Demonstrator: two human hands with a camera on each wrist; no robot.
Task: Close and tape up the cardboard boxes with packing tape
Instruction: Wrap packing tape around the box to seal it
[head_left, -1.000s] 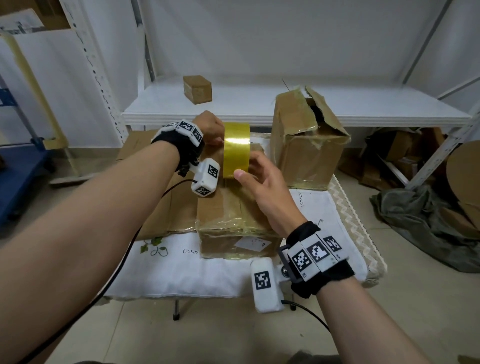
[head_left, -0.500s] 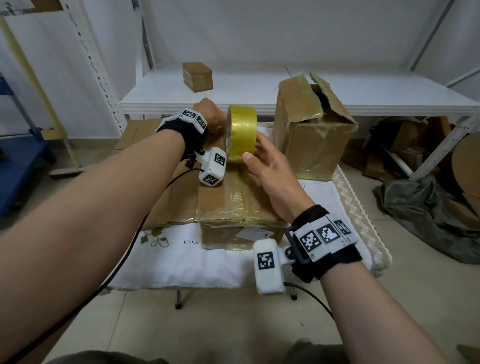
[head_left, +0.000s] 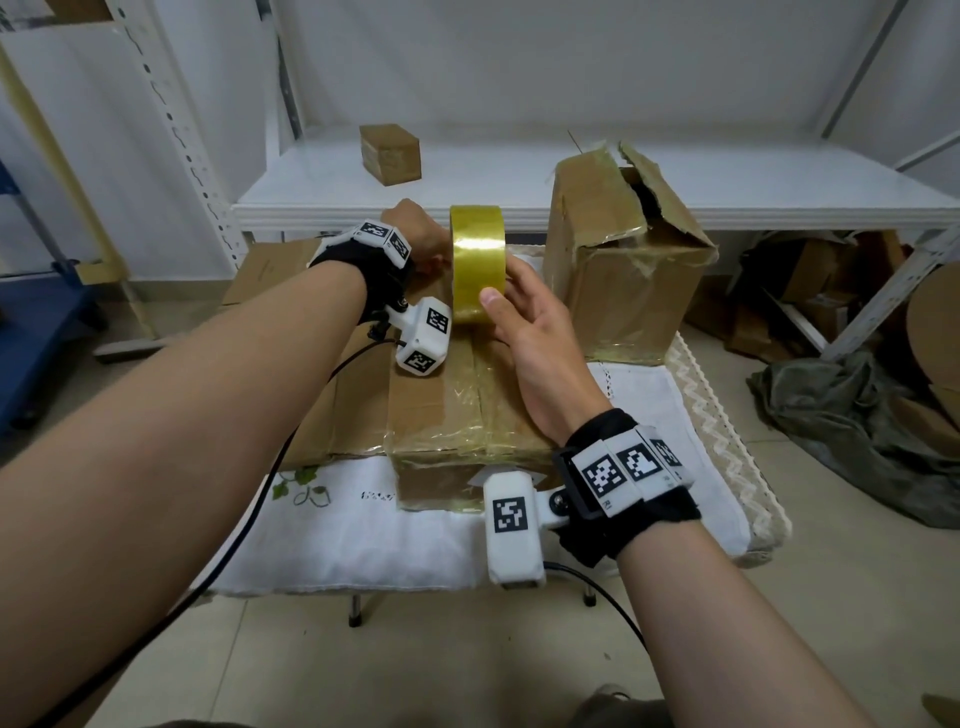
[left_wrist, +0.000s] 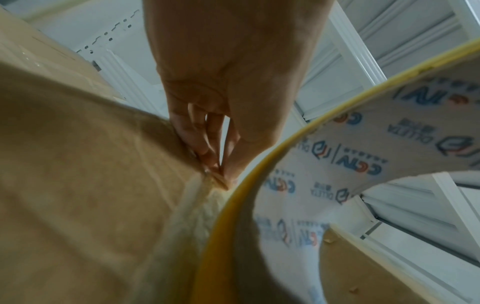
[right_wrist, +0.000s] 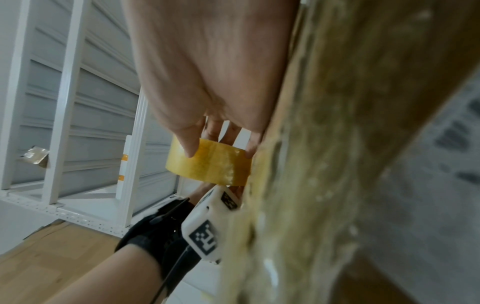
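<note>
A yellow tape roll (head_left: 478, 260) (right_wrist: 207, 164) stands on edge on top of a closed, tape-wrapped cardboard box (head_left: 441, 410) in the middle of the table. My right hand (head_left: 498, 293) (right_wrist: 221, 152) grips the roll, thumb on the near band and fingers on its right side. My left hand (head_left: 418, 241) (left_wrist: 221, 174) reaches over the box's far edge just left of the roll. Its fingertips (left_wrist: 207, 160) and thumb meet there in a pinch on the tape end against the box (left_wrist: 78, 164). The roll's printed core (left_wrist: 324, 164) is beside them.
A torn, open cardboard box (head_left: 623, 270) stands to the right on the cloth-covered table (head_left: 363, 535). Flattened cardboard (head_left: 311, 384) lies to the left. A small box (head_left: 389, 153) sits on the white shelf (head_left: 571, 182) behind. Grey cloth (head_left: 857, 415) and cardboard scraps lie on the floor at right.
The roll has rocked slightly on the box top and squared up again. Both hands stay where they were, still holding.
</note>
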